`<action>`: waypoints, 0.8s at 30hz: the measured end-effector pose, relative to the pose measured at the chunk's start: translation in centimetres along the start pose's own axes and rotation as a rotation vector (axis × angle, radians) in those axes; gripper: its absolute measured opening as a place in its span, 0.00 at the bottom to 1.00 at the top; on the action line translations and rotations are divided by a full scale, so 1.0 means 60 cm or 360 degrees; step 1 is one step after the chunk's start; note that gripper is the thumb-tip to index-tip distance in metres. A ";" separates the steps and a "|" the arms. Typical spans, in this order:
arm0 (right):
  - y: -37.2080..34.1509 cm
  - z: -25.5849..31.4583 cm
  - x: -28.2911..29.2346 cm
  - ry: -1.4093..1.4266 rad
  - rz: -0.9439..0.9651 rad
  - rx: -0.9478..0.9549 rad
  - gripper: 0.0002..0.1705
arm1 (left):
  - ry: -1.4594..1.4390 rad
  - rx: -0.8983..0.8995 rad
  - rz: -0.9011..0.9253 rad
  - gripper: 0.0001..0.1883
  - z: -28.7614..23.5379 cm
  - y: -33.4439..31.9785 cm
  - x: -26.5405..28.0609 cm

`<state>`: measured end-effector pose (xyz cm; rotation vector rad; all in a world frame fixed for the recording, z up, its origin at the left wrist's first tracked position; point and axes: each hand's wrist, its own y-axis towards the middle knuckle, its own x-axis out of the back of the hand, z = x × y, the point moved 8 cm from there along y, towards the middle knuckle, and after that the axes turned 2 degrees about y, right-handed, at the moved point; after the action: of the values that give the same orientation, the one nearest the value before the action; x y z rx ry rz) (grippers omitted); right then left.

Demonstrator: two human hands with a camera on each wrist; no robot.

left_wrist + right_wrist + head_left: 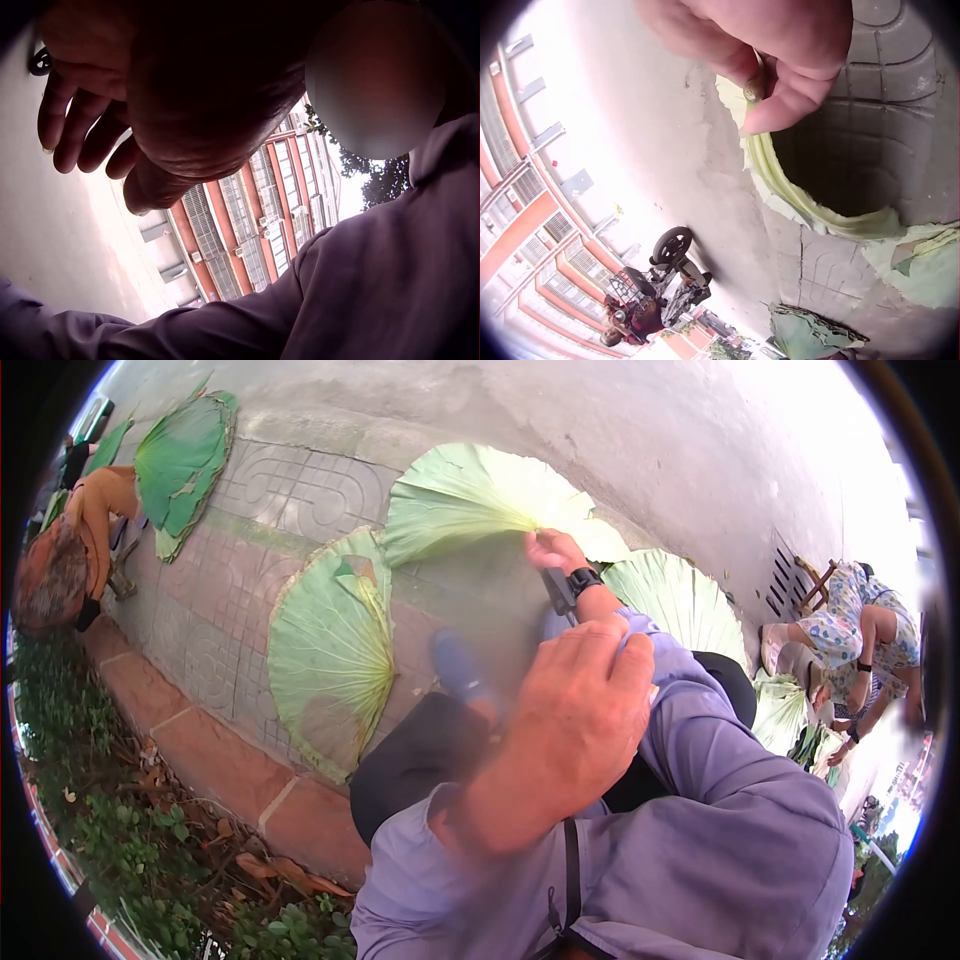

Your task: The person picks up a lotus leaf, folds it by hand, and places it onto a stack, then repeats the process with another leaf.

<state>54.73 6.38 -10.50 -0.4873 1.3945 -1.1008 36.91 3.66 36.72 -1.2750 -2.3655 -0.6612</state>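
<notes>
Right hand (560, 555): thumb and fingers pinch short pale stem (751, 91) of broad, pleated pale-green leaf (465, 495), twelve o'clock.
Left hand (585, 705): loosely curled, nothing visibly held.
Slip risk: small pinch point; could twist free.
Tear risk: ragged-edged, veined green leaf (325, 630), ten o'clock, close; margins could catch.

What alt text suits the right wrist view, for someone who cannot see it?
Right hand pinching a pale green lotus leaf by its stem stub above patterned paving; beyond, a person on a cycle and a red-and-white building.
</notes>
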 end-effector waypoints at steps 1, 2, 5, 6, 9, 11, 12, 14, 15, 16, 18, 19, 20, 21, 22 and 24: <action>-0.009 -0.003 -0.020 0.0031 0.0044 0.0002 0.10 | 0.0005 0.0002 -0.0003 0.22 0.000 0.000 -0.001; -0.010 -0.005 -0.027 0.0017 0.0050 0.0018 0.10 | 0.0002 0.0011 0.0005 0.22 0.001 0.000 -0.001; -0.010 -0.010 -0.021 -0.0061 -0.0051 0.0074 0.11 | 0.0013 0.0025 0.0013 0.22 0.002 -0.004 -0.001; -0.006 -0.012 -0.006 -0.0116 -0.0161 0.0096 0.13 | 0.0032 0.0022 -0.0001 0.22 0.003 -0.004 0.000; -0.004 -0.003 0.033 -0.0366 -0.0302 0.0176 0.16 | 0.0041 0.0043 -0.0009 0.22 0.005 -0.003 0.002; -0.009 0.002 0.053 -0.0524 -0.0478 0.0209 0.15 | 0.0027 0.0051 -0.0009 0.21 0.006 -0.003 0.003; -0.013 0.003 0.053 -0.0548 -0.0478 0.0207 0.15 | 0.0017 0.0050 -0.0008 0.21 0.007 -0.001 0.002; -0.017 0.006 0.058 -0.0590 -0.0476 0.0204 0.15 | 0.0008 0.0048 -0.0006 0.21 0.008 -0.001 0.001; -0.013 0.005 0.053 -0.0568 -0.0390 0.0173 0.14 | 0.0009 0.0048 -0.0006 0.21 0.007 -0.001 0.002; -0.008 0.004 0.047 -0.0547 -0.0306 0.0141 0.13 | 0.0009 0.0050 -0.0005 0.21 0.008 -0.001 0.002; -0.013 -0.003 0.025 -0.0458 -0.0148 0.0114 0.11 | 0.0014 0.0056 0.0010 0.21 0.009 0.000 -0.001; -0.013 -0.006 0.010 -0.0392 -0.0075 0.0117 0.11 | 0.0017 0.0059 0.0015 0.21 0.010 0.005 -0.002; -0.021 -0.013 -0.010 -0.0325 0.0001 0.0121 0.10 | 0.0018 0.0052 0.0008 0.21 0.009 0.007 -0.002; -0.031 -0.021 -0.032 -0.0271 0.0109 0.0104 0.09 | 0.0019 0.0045 0.0002 0.21 0.009 0.007 -0.003; -0.042 -0.029 -0.053 -0.0218 0.0217 0.0085 0.08 | 0.0020 0.0039 -0.0003 0.20 0.008 0.008 -0.003; -0.067 -0.047 -0.096 -0.0144 0.0454 -0.0020 0.06 | 0.0037 0.0045 0.0007 0.20 0.010 0.007 -0.005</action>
<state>51.84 10.20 -4.64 -0.3302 1.3447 -0.8297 37.40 3.97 36.18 -1.2539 -2.3442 -0.6356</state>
